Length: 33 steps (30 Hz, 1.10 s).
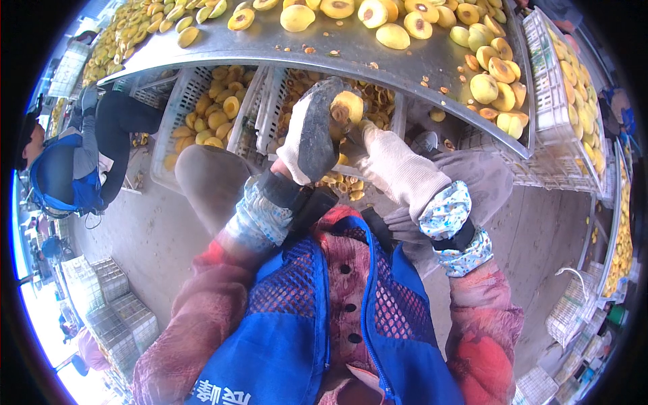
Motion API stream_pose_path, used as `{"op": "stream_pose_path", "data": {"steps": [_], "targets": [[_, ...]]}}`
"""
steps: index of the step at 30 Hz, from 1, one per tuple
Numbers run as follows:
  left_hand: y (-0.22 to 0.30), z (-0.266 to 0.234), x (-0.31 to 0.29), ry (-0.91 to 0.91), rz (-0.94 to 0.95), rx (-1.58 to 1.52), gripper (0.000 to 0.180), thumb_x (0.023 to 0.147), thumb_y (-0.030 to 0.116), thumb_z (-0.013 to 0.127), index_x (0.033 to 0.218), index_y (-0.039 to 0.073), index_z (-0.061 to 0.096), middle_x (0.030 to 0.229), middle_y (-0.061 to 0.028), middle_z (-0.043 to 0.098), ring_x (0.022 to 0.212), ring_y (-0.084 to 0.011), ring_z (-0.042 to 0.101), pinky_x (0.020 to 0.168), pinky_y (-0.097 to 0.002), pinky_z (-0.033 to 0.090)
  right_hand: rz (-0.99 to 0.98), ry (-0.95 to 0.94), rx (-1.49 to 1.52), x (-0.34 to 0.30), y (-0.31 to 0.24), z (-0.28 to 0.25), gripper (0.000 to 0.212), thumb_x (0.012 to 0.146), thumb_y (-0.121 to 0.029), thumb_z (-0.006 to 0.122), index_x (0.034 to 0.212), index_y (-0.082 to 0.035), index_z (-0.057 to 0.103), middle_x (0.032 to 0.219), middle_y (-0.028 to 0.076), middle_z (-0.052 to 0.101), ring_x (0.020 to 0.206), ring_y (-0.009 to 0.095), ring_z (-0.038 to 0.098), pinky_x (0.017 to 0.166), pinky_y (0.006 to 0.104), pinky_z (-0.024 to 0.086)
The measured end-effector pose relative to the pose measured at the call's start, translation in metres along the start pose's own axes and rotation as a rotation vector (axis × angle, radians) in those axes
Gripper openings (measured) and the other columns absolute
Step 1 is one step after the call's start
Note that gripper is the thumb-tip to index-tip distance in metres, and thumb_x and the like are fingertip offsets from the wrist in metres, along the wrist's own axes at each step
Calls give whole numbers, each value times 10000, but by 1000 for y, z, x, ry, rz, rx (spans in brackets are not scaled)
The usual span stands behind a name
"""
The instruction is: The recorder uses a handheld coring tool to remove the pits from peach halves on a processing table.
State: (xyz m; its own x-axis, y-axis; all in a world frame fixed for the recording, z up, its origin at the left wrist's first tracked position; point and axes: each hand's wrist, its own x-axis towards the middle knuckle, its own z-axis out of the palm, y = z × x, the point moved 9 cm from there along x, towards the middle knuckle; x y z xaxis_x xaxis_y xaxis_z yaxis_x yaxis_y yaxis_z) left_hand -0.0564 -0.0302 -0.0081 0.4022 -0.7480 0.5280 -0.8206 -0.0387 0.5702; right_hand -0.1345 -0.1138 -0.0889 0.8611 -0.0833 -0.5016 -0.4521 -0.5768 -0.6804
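My left hand (312, 131), in a white glove with a dark grey coated palm, is closed around a yellow peach half (348, 106) whose cut face shows a brownish centre. Close beside it, my right hand (395, 162) in a white knit glove has its fingers curled in toward the peach. Something small and dark shows between the two hands, but I cannot make out what the right fingers grip. Both hands are in front of the metal table (405, 74), above a white crate of peach pieces (378, 98).
Many peach halves (297, 18) lie on the table, with scraps near its edge. Another crate of peaches (216, 108) stands under it at left. A stacked crate (547, 88) rises at the right. A co-worker in blue (71, 169) sits at the left; more crates (111, 304) stand behind.
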Motion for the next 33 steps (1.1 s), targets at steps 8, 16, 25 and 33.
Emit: {"op": "stream_pose_path", "data": {"steps": [8, 16, 25, 33], "targets": [[27, -16, 24, -81, 160, -92, 438, 672, 56, 684, 1096, -33, 618, 1046, -193, 652, 969, -367, 628, 859, -392, 497, -62, -64, -61, -42, -58, -39, 378, 966, -232, 509, 1284, -27, 515, 1185, 165, 606, 1100, 223, 572, 930, 332, 463], [-17, 10, 23, -269, -124, -554, 439, 710, 87, 651, 1128, -40, 613, 1032, -184, 657, 968, -343, 638, 857, -381, 503, 44, -264, 434, -31, -15, -15, 356, 959, -359, 557, 1005, -6, 570, 579, -15, 493, 410, 112, 487, 360, 268, 368], [-17, 18, 16, -266, -23, -336, 508, 719, 99, 621, 1207, -36, 572, 1054, -192, 651, 1004, -343, 630, 892, -392, 493, 1, -231, 471, -36, -33, -14, 300, 938, -318, 553, 1094, -66, 604, 605, -48, 488, 486, 65, 446, 431, 242, 341], [-17, 20, 8, -147, -13, -263, 592, 673, 134, 648, 1233, -27, 542, 1059, -197, 649, 1013, -381, 614, 905, -407, 486, 66, -307, 1193, -32, -14, 10, 319, 958, -361, 556, 986, -49, 614, 525, -81, 427, 406, 23, 376, 388, 201, 275]]}}
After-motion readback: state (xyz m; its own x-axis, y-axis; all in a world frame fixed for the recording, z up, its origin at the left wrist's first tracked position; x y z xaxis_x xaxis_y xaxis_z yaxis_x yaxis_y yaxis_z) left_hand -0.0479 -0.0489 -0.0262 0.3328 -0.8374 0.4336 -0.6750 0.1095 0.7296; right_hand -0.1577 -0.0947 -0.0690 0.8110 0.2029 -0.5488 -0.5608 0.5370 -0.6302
